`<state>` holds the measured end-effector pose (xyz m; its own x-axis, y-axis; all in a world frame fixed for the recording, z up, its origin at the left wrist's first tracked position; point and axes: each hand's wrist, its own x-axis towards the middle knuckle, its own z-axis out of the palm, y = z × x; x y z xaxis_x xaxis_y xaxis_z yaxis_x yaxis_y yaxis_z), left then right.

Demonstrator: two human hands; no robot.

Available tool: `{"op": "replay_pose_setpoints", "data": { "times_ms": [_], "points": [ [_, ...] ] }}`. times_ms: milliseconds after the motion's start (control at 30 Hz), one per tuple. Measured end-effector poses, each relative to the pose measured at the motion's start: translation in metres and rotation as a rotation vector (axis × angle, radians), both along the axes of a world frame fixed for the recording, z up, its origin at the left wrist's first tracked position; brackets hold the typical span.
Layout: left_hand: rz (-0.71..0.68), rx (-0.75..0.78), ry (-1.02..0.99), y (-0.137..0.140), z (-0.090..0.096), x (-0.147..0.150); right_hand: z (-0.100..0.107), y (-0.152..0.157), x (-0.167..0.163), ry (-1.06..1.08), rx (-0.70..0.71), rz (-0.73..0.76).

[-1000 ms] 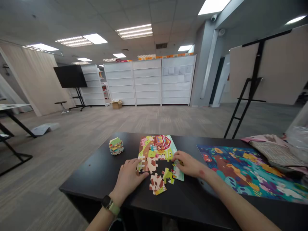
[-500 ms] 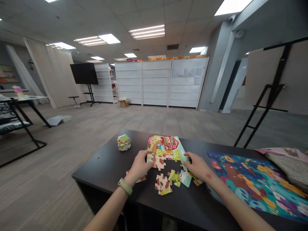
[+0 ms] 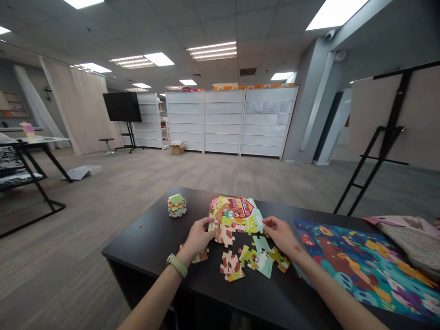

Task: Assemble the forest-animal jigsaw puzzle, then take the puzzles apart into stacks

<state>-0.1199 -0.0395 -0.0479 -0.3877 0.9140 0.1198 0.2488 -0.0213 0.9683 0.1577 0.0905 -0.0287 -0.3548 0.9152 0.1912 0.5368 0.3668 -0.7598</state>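
Observation:
A partly assembled jigsaw puzzle (image 3: 233,213) with a red barn and farm animals lies on the dark table. My left hand (image 3: 198,237) grips its lower left edge, beside a brown-and-white cow piece. At the right edge, the thumb and index finger of my right hand (image 3: 280,233) close on the puzzle's border. Just below lie loose pieces: a cow-patterned piece (image 3: 232,266), a yellow-green piece (image 3: 247,256), a pale blue piece (image 3: 264,263) and a green-and-brown piece (image 3: 279,259). Another brown piece (image 3: 200,255) is partly hidden by my left wrist.
A stack of puzzle pieces (image 3: 177,205) stands at the table's back left. To the right lies a colourful blue picture sheet (image 3: 360,266) with a bear, beside a patterned cloth bag (image 3: 410,240). An easel-like black stand (image 3: 378,156) is beyond the table's right end.
The pale blue strip at the puzzle's lower right has separated and now lies below, by the loose pieces. My right fingers have shifted to the puzzle's right edge. The view has tilted slightly.

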Motion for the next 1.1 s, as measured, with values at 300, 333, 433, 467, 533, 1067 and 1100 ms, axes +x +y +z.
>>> {"op": "replay_pose_setpoints", "data": {
  "times_ms": [300,333,433,467,533,1067,1100],
  "points": [
    [-0.053,0.008,-0.112,-0.006,0.012,-0.001,0.004,-0.002,-0.005,0.22,-0.206,0.047],
    [-0.052,0.011,-0.107,-0.007,0.013,-0.001,0.006,-0.003,-0.005,0.233,-0.215,0.052],
    [-0.027,0.031,-0.061,-0.009,0.017,-0.006,0.01,-0.006,-0.004,0.251,-0.241,0.074],
    [-0.013,0.04,-0.037,-0.011,0.018,-0.008,0.01,-0.007,-0.004,0.25,-0.248,0.081],
    [0.019,0.063,0.016,-0.014,0.02,-0.011,0.01,-0.008,-0.004,0.239,-0.261,0.085],
    [-0.115,0.099,-0.283,-0.021,0.031,0.023,0.013,-0.034,-0.013,-0.243,0.243,0.448],
    [-0.116,0.106,-0.296,-0.02,0.031,0.024,0.014,-0.035,-0.013,-0.241,0.24,0.444]
  ]
}}
